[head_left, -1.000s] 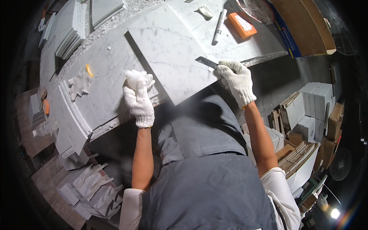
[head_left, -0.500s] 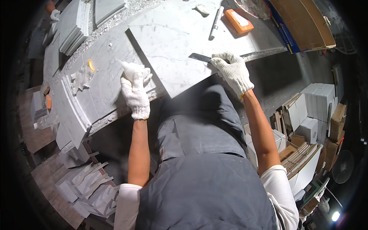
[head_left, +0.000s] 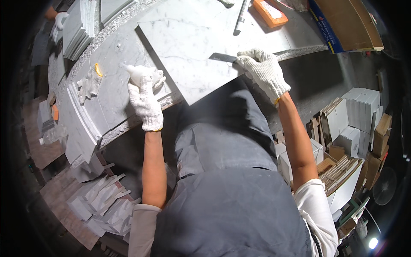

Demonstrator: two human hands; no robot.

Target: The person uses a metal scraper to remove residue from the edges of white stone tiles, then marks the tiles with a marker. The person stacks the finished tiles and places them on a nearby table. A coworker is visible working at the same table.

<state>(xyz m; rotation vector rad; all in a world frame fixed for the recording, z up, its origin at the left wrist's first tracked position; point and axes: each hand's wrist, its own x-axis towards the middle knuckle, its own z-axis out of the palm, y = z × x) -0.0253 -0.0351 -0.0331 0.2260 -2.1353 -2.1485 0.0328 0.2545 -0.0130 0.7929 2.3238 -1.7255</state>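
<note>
The person stands over a grey stone bench [head_left: 107,103] with both hands in white knitted gloves. The left hand [head_left: 145,100] sits at about nine o'clock from the middle of the picture, fingers curled shut around a small white bottle [head_left: 136,73] whose pointed tip aims up and to the left, toward ten o'clock. That hand rests just beside the left edge of a large white marble slab [head_left: 201,47], which lies flat on the bench and fills the twelve o'clock area.

The right hand [head_left: 262,73] is at roughly one o'clock, on the near right corner of the slab. Its fingers are closed on one end of a flat dark strip [head_left: 222,57], perhaps a ruler or blade, which lies on the marble and points left toward the other hand.

Further up, near the top edge at twelve o'clock, a pen-like marker [head_left: 240,16] lies on the slab, and an orange block [head_left: 269,12] sits just to its right. A brown cardboard box [head_left: 351,21] stands at two o'clock. White boxes [head_left: 355,124] are stacked at three o'clock, and pale stone offcuts [head_left: 102,205] lie on the floor at seven o'clock.
</note>
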